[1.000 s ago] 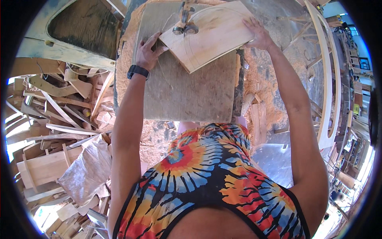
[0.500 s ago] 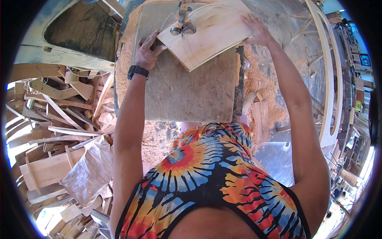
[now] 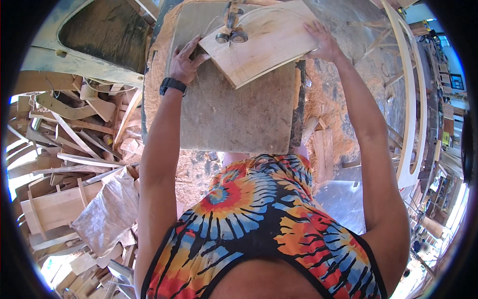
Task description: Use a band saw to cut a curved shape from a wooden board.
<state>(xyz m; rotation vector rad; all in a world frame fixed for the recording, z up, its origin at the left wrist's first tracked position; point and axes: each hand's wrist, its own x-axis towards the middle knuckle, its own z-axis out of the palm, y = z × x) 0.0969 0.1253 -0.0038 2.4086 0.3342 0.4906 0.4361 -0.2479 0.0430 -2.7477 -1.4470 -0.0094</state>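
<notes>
A pale wooden board [image 3: 269, 42], marked with curved lines, lies at a slant on a worn saw table [image 3: 239, 117]. Over its left part sit the round metal guide wheels [image 3: 231, 36] of what looks like a band saw. My left hand [image 3: 186, 64] rests by the board's left corner, fingers and thumb spread, fingertips at the edge. On the far right, my right hand [image 3: 322, 42] grips the board's edge, its fingers on the top face and the thumb low at the side. The blade itself is hard to make out.
Offcuts [image 3: 74, 124] are heaped on the left, with a crumpled grey sheet [image 3: 107, 212] among them. A pale machine housing [image 3: 99, 35] stands at the upper left. Sawdust [image 3: 331, 99] covers the surface right of the table. A long curved wooden frame [image 3: 411, 114] stands farther right.
The board and both hands stay almost the same relative to the saw. The whole view has shifted very slightly.
</notes>
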